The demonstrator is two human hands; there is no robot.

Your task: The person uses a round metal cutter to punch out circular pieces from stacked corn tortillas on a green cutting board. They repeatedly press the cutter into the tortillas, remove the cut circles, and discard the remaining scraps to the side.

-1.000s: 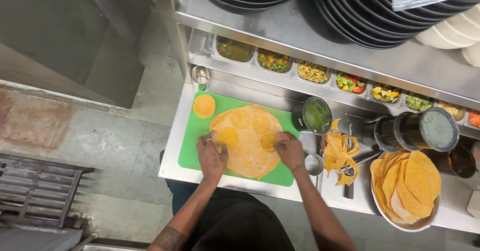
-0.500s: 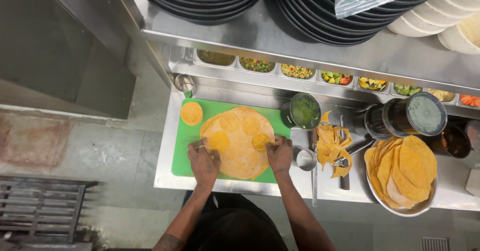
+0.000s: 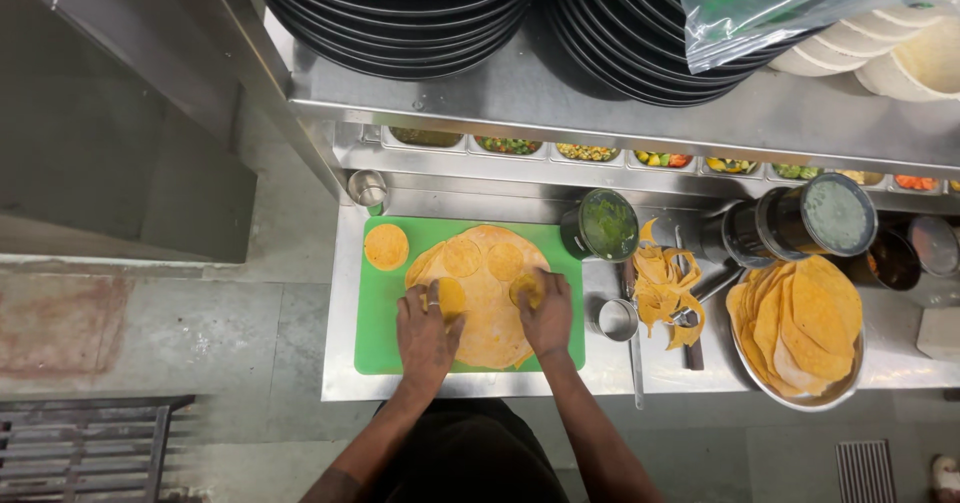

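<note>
A large round orange flatbread [image 3: 485, 298] is spread on a green plastic cutting board [image 3: 375, 318], under both hands. The left hand [image 3: 425, 331] and right hand [image 3: 547, 313] are pressed flat on its near part, apart from each other, nothing gripped. Small round cut discs [image 3: 462, 258] are seen on its surface; one small orange disc [image 3: 386, 247] lies apart. The near edge is hidden by the hands. A steel bowl [image 3: 800, 395] of flatbreads sits well right.
</note>
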